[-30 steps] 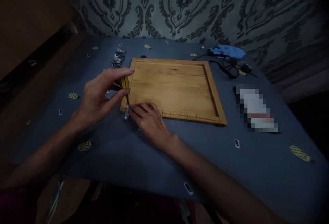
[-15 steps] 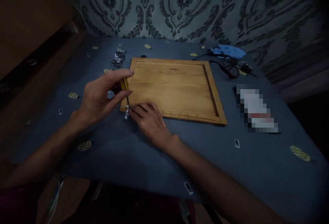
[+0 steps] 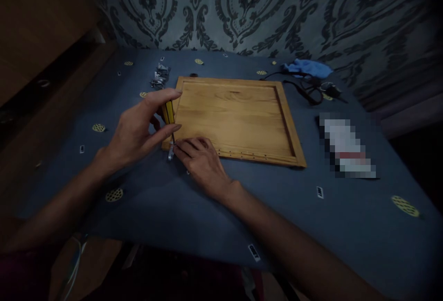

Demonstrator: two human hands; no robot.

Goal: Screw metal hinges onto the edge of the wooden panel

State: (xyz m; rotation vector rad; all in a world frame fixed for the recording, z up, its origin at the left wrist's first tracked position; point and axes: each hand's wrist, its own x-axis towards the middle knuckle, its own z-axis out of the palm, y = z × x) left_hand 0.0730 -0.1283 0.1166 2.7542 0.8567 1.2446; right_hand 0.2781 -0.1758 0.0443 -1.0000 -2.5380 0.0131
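Note:
A small screwdriver [image 3: 168, 112] with a yellow and black handle is held upright between the thumb and fingers of my left hand [image 3: 133, 123]. Its thin shaft points down at a metal hinge [image 3: 170, 150] on the near left corner of a framed wooden panel [image 3: 231, 112]. My right hand [image 3: 204, 162] lies low over the panel's near edge, its bent fingertips pressing against the hinge beside the screwdriver tip. Those fingers hide part of the hinge, and any screw under the tip is too small to make out. Small dark holes dot the near rail.
Behind the panel's left corner lies a small heap of metal hardware [image 3: 160, 76]. Dark-framed glasses [image 3: 309, 93] and a blue cloth [image 3: 308, 67] are at the back right. A blurred-out packet [image 3: 346, 146] lies on the right of the blue patterned tablecloth [image 3: 284, 213].
My left fingers have shifted slightly on the screwdriver, and more of its yellow handle shows. My right hand and the panel have stayed in place.

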